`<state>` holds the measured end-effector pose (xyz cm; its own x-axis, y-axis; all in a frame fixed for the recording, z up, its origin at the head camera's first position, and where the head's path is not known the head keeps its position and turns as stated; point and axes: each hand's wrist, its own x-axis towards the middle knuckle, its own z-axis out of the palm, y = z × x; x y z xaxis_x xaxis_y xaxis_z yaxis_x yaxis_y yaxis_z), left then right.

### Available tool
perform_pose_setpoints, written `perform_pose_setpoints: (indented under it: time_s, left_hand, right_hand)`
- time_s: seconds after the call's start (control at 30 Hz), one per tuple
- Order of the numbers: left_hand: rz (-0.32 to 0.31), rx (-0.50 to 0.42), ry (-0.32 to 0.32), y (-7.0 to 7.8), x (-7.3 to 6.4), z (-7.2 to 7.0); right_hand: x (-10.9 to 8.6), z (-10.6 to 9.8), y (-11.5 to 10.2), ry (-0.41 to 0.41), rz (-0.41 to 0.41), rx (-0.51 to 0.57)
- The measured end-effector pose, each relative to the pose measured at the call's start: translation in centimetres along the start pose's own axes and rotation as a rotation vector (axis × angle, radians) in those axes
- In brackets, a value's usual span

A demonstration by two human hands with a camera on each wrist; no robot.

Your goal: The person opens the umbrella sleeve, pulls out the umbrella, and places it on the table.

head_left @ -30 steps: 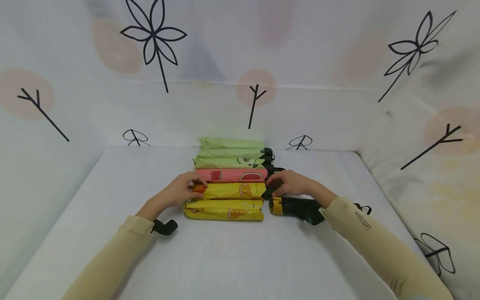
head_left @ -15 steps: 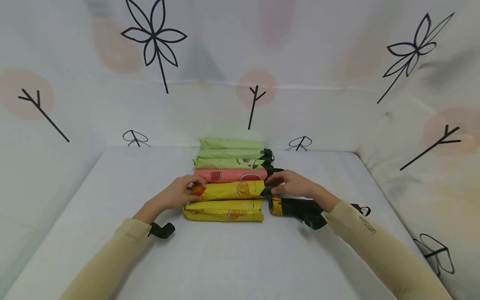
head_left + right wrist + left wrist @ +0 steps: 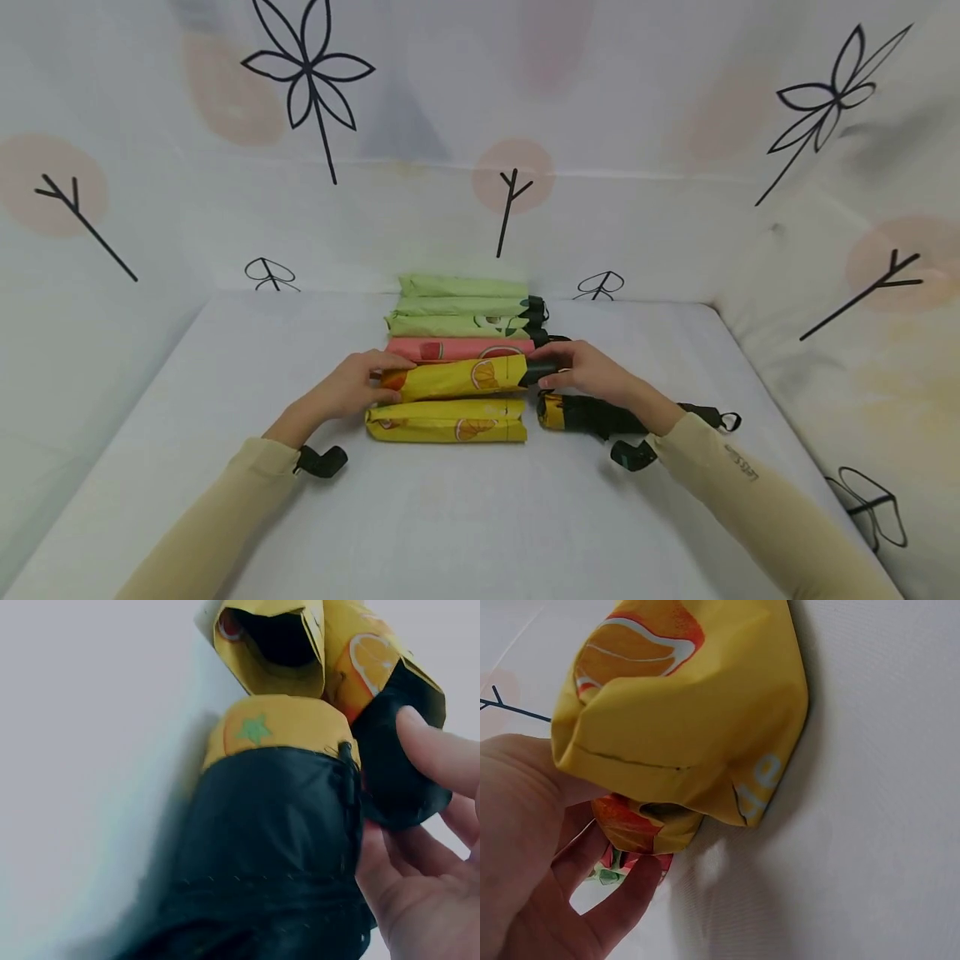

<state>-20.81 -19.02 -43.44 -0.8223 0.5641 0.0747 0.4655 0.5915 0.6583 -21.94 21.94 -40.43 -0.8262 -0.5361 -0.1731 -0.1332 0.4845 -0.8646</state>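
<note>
While both hands [image 3: 347, 387] [image 3: 592, 375] hold its ends, the black-tipped yellow roll [image 3: 446, 379] lies between

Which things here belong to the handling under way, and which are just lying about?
In hand:
- held yellow pouch
- left hand, pinching one end
- right hand, gripping its black end

Apparently just lying there:
- front yellow pouch
- black-and-yellow bundle
- pink pouch
- green pouches

White table [image 3: 465, 517], far edge against back wall [image 3: 442, 217]. Walls look like pale cloth: left wall [image 3: 90, 358], right wall [image 3: 780, 267], horizontal crease across the back. Prints: black line flower [image 3: 307, 70] upper left, second flower [image 3: 836, 97] upper right, twigs over faded pink circles [image 3: 491, 167]. Light dull, greyish; shadows soft.
</note>
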Motion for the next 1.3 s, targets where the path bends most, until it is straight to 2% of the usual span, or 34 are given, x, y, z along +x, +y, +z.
perform_pose_setpoints:
  time_s: [0.17, 0.37, 0.53, 0.73, 1.03, 1.3]
  left_hand:
    - [0.023, 0.027, -0.002, 0.0, 0.0, -0.1]
    - [0.054, 0.032, 0.018, -0.2, 0.0, -0.1]
    - [0.079, 0.004, 0.042, -0.4, -0.1, 0.1]
    - [0.106, -0.043, 0.06, -0.5, -0.1, 0.2]
    - [0.097, -0.067, 0.055, -0.5, -0.2, 0.1]
    - [0.085, -0.074, 0.072, -0.4, -0.4, -0.1]
  right_hand:
    - [-0.2, 0.4, 0.3, 0.052, -0.001, -0.001]
    - [-0.4, 0.9, 0.3, 0.106, 0.019, 0.105]
    - [-0.7, 1.3, 0.4, 0.152, 0.04, 0.179]
    - [-0.9, 1.6, 0.9, 0.194, 0.038, 0.207]
    - [-1.4, 0.9, 1.0, 0.242, 0.056, 0.24]
    - [-1.9, 0.5, 1.2, 0.245, 0.026, 0.25]
